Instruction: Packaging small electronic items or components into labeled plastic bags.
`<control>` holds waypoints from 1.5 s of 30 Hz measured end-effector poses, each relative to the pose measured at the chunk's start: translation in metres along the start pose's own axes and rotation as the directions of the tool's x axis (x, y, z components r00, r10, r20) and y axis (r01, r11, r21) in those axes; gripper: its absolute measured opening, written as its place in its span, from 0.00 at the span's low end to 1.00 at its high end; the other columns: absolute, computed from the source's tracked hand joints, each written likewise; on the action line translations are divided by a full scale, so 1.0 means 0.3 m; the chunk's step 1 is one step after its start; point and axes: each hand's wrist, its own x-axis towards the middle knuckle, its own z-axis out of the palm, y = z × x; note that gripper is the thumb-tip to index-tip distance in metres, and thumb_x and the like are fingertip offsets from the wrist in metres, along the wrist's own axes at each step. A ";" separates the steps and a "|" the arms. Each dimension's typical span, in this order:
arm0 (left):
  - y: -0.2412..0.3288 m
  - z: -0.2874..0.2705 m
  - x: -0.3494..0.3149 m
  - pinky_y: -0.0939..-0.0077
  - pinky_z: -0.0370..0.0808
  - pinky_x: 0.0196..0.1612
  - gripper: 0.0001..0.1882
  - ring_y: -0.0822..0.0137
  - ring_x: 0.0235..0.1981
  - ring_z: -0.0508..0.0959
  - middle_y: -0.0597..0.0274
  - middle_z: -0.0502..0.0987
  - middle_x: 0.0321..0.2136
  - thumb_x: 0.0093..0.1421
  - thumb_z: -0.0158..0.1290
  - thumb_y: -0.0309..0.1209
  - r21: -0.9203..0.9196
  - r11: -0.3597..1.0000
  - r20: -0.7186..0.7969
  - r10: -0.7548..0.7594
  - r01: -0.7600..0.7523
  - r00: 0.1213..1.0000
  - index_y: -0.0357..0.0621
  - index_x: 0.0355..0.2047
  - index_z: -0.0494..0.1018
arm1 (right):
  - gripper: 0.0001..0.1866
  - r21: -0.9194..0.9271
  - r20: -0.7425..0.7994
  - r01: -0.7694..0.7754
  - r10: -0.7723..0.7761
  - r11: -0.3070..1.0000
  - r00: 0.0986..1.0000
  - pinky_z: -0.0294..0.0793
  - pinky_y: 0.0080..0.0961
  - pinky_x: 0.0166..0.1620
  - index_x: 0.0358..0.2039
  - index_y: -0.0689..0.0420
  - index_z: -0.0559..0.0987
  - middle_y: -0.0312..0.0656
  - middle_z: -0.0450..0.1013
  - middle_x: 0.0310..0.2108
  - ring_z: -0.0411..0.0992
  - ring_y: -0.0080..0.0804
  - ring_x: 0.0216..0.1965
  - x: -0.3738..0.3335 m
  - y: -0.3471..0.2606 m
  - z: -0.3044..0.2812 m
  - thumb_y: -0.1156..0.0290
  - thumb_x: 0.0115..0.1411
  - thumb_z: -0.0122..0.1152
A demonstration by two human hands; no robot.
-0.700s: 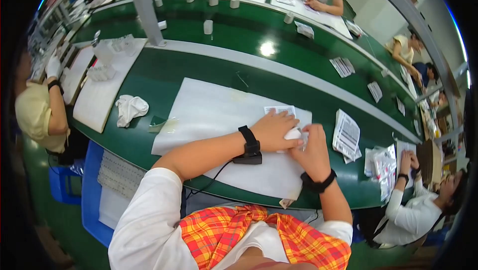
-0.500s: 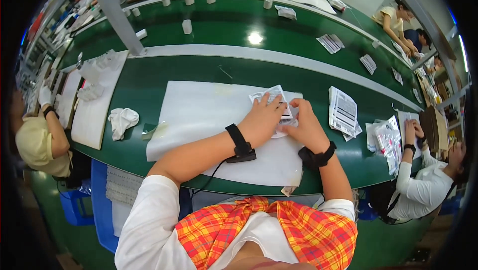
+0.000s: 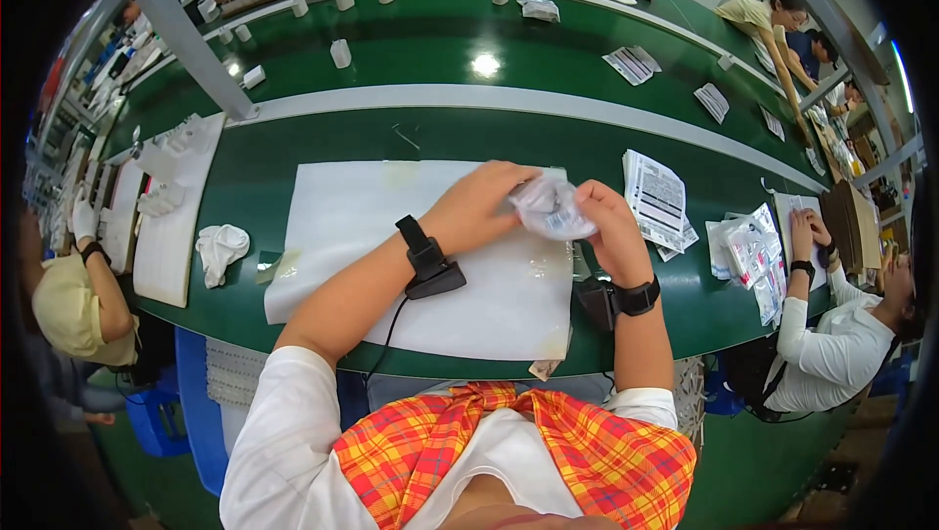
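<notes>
Between my two hands is a clear-and-white plastic packet [image 3: 553, 207], crumpled or bulging and a little blurred. My left hand [image 3: 484, 199] grips its left side, the fingers partly hidden behind it. On the other side, my right hand [image 3: 614, 225] has its thumb and fingers closed on the packet's edge. The packet is held over the upper right part of a white sheet [image 3: 421, 276] on the green table. To the right of my right hand lies a stack of flat printed packets [image 3: 655, 199].
Farther right is a loose pile of packets [image 3: 751, 254], near a seated co-worker in white. A crumpled white cloth [image 3: 222, 252] lies at the left, beside a board with small bottles [image 3: 161, 198]. Beyond a grey rail [image 3: 469, 100], packets and white containers stand on a green surface.
The packet was lying on the sheet under my spread left hand; now both hands hold it bunched up. The whole view has shifted slightly.
</notes>
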 end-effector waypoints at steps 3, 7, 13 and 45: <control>-0.042 -0.011 -0.004 0.67 0.71 0.52 0.21 0.57 0.48 0.75 0.50 0.76 0.48 0.59 0.57 0.33 -0.106 0.980 0.051 -0.162 0.166 0.986 0.35 0.50 0.71 | 0.11 0.139 0.061 -0.012 0.004 0.990 0.998 0.69 0.15 0.35 0.41 0.62 0.75 0.32 0.74 0.30 0.71 0.18 0.32 -0.026 -0.030 0.059 0.67 0.65 0.54; -0.014 0.050 0.001 0.75 0.72 0.46 0.18 0.69 0.42 0.76 0.56 0.78 0.41 0.63 0.55 0.36 -0.544 0.744 0.008 -0.459 0.389 0.888 0.34 0.46 0.73 | 0.15 -0.554 -0.083 0.242 -0.342 0.797 0.936 0.69 0.17 0.34 0.40 0.64 0.76 0.35 0.74 0.28 0.69 0.19 0.28 0.003 0.033 0.081 0.63 0.66 0.54; -0.015 0.055 -0.008 0.78 0.71 0.47 0.16 0.75 0.42 0.75 0.62 0.78 0.41 0.69 0.48 0.35 -0.688 0.608 0.032 -0.520 0.396 0.854 0.34 0.46 0.74 | 0.17 -0.643 -0.156 -0.048 -0.068 0.765 0.985 0.70 0.16 0.35 0.39 0.65 0.79 0.35 0.75 0.29 0.69 0.18 0.27 0.012 0.044 0.084 0.61 0.66 0.55; -0.050 0.014 -0.036 0.62 0.56 0.52 0.12 0.61 0.49 0.68 0.74 0.74 0.43 0.60 0.51 0.32 0.279 0.957 0.282 -0.158 0.076 0.946 0.60 0.44 0.77 | 0.03 -0.860 0.346 0.387 -0.175 0.333 0.922 0.70 0.35 0.38 0.30 0.62 0.77 0.47 0.72 0.30 0.71 0.45 0.34 -0.005 0.068 0.201 0.78 0.53 0.60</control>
